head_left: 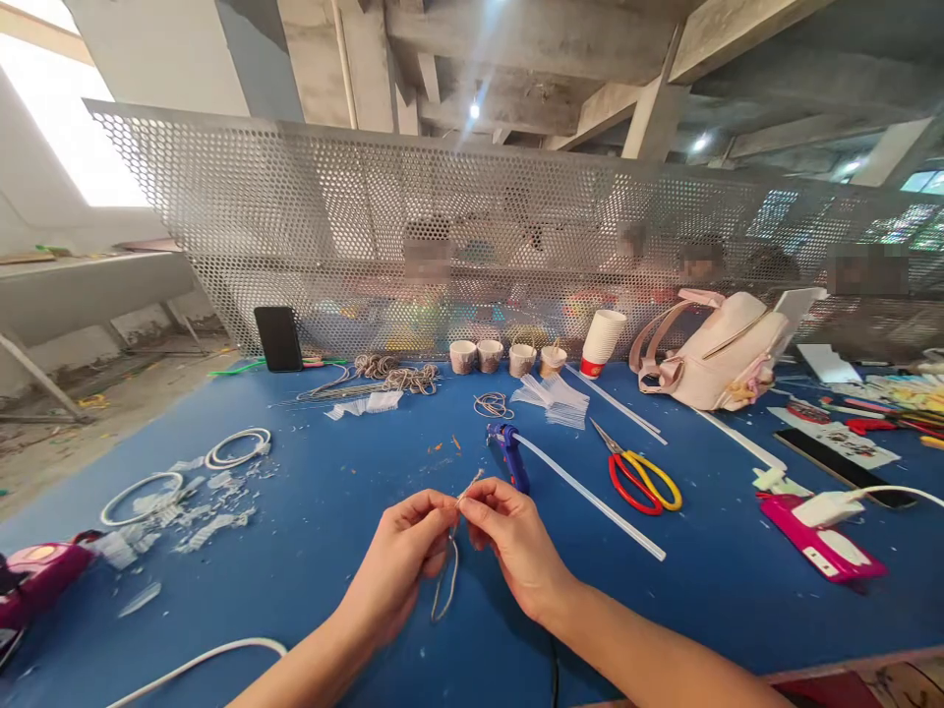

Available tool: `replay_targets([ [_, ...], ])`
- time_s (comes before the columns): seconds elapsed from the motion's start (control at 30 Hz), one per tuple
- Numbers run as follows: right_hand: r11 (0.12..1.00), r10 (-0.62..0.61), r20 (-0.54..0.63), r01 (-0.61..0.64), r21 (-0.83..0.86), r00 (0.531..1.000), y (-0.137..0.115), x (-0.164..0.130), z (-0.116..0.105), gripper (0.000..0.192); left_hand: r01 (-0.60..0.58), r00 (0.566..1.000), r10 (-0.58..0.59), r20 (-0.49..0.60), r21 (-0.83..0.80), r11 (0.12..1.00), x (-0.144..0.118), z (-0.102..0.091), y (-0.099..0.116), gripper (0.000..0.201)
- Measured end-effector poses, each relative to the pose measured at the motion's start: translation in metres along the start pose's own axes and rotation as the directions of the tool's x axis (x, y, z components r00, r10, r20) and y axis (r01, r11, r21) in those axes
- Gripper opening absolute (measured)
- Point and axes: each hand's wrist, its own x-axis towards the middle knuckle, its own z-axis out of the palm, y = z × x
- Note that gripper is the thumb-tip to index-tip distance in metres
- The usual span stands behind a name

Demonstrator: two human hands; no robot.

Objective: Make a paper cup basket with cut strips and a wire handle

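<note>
Both hands are up over the blue worktop [310, 511], fingertips nearly meeting in the middle. The left hand [402, 556] has its grip pressed together on a thin piece of twine [444, 580], and the right hand [508, 536] pinches the same twine just beside it, one short end poking up and away between the two hands. Below the fingers the twine hangs down in a narrow loop, clear of the worktop. Just beyond the hands lies a blue glue gun [508, 454] with a long white glue stick [590, 497] running out of it toward the right. Further right sit scissors [638, 477] with red and yellow handles, blades pointing away. To the left, white rings [237, 447] and clear plastic scraps [199, 511] are scattered about. Along the far edge, against the perforated metal screen [472, 226], stand small paper cups [491, 356], a taller stack of cups [603, 342], a black phone [278, 337] and a pale pink backpack [719, 359].
</note>
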Motion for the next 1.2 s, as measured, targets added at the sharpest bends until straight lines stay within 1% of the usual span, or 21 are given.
replay_targets([
  [0.07,1.000,-0.010,-0.015,0.010,-0.016,1.000,0.002,0.000,0.000,0.014,0.004,1.000,-0.004,-0.027,0.006,1.000,-0.001,0.000,-0.001,0.030],
  [0.13,1.000,-0.023,-0.038,0.022,-0.017,0.999,0.003,0.000,0.001,0.014,-0.003,0.998,0.005,-0.064,0.024,1.000,-0.001,0.000,-0.003,0.034],
  [0.2,1.000,-0.003,-0.048,0.004,0.027,0.999,0.003,-0.001,0.002,0.015,-0.012,0.997,0.015,-0.078,0.046,0.999,-0.001,-0.002,-0.006,0.036],
  [0.33,0.984,0.086,0.003,-0.085,0.158,0.996,-0.001,-0.001,0.004,0.020,-0.040,0.997,0.044,-0.057,0.072,0.997,-0.001,-0.005,-0.009,0.038],
  [0.43,0.976,0.112,0.057,-0.121,0.182,0.992,-0.004,-0.001,0.002,0.020,-0.022,0.999,0.024,-0.028,0.076,0.997,-0.002,-0.007,-0.009,0.038],
  [0.53,0.988,0.120,0.127,-0.131,0.084,0.985,-0.008,0.001,-0.002,0.019,0.018,1.000,-0.018,-0.001,0.073,0.997,-0.003,-0.011,-0.004,0.041],
  [0.63,0.989,0.146,0.211,-0.147,-0.011,0.966,-0.012,0.005,-0.008,0.022,0.041,0.998,-0.046,0.030,0.147,0.988,-0.006,-0.018,0.005,0.038],
  [0.73,0.974,0.225,0.324,-0.220,-0.053,0.919,-0.016,0.011,-0.012,0.027,0.061,0.992,-0.089,0.094,0.266,0.962,-0.009,-0.028,0.016,0.034],
  [0.83,0.946,0.320,0.405,-0.264,-0.189,0.857,-0.023,0.018,-0.016,0.026,0.082,0.974,-0.153,0.166,0.372,0.924,-0.009,-0.039,0.028,0.029],
  [0.9,0.915,0.355,0.429,-0.214,-0.342,0.831,-0.028,0.024,-0.018,0.022,0.071,0.953,-0.203,0.227,0.482,0.873,-0.008,-0.045,0.035,0.023],
  [0.93,0.891,0.352,0.445,-0.148,-0.430,0.823,-0.030,0.026,-0.018,0.018,0.043,0.942,-0.216,0.256,0.546,0.837,-0.007,-0.047,0.038,0.020],
  [1.0,0.821,0.315,0.489,0.025,-0.570,0.813,-0.033,0.032,-0.018,0.012,-0.069,0.938,-0.177,0.298,0.661,0.747,-0.005,-0.050,0.041,0.017],
  [1.07,0.758,0.267,0.515,0.152,-0.634,0.815,-0.032,0.035,-0.014,0.007,-0.189,0.951,-0.074,0.301,0.753,0.630,-0.006,-0.051,0.041,0.018],
  [1.13,0.732,0.222,0.500,0.195,-0.652,0.837,-0.029,0.034,-0.008,0.007,-0.263,0.962,0.060,0.267,0.840,0.474,-0.008,-0.050,0.038,0.019],
  [1.2,0.711,0.142,0.463,0.235,-0.662,0.875,-0.025,0.030,0.001,0.010,-0.290,0.951,0.197,0.237,0.904,0.315,-0.012,-0.049,0.032,0.019],
])
